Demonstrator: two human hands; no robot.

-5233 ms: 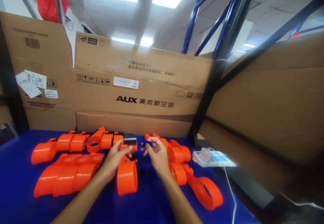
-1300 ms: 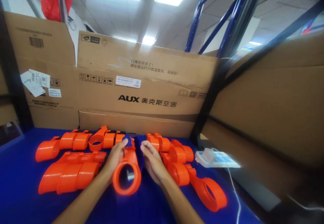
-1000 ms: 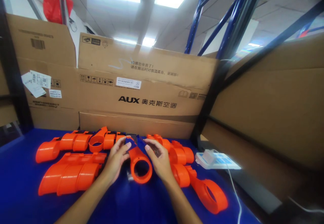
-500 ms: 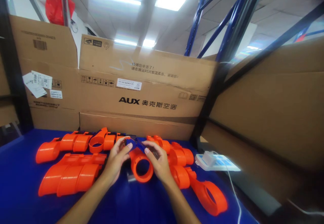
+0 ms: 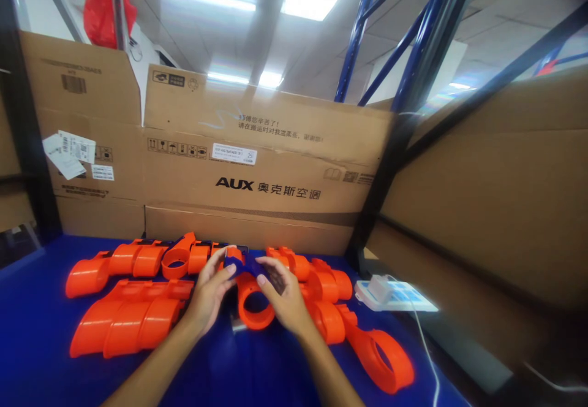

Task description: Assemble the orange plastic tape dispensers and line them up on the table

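Between my hands, over the middle of the table, is a dark blue plastic part (image 5: 247,265). The thumb and fingers of my left hand (image 5: 212,290) pinch its left end. Its right end is pinched in my right hand (image 5: 285,293). Directly beneath it shows an orange tape dispenser (image 5: 252,322) with a round opening facing me; its upper part is hidden by the blue part and fingers. Whether the two are joined I cannot tell. A small greyish piece (image 5: 237,325) lies at the ring's lower left, partly covered.
Rows of orange tape dispensers (image 5: 124,327) lie on the blue table (image 5: 220,376) to the left, several with dark parts. More dispensers (image 5: 383,358) lie to the right. A white power strip (image 5: 399,296) with a cable sits at the right edge. A cardboard sheet (image 5: 184,180) stands behind.
The blue part has turned slightly in my fingers, showing a broader face. The orange ring below has shifted a little left and tilted. Both hands keep their grip.
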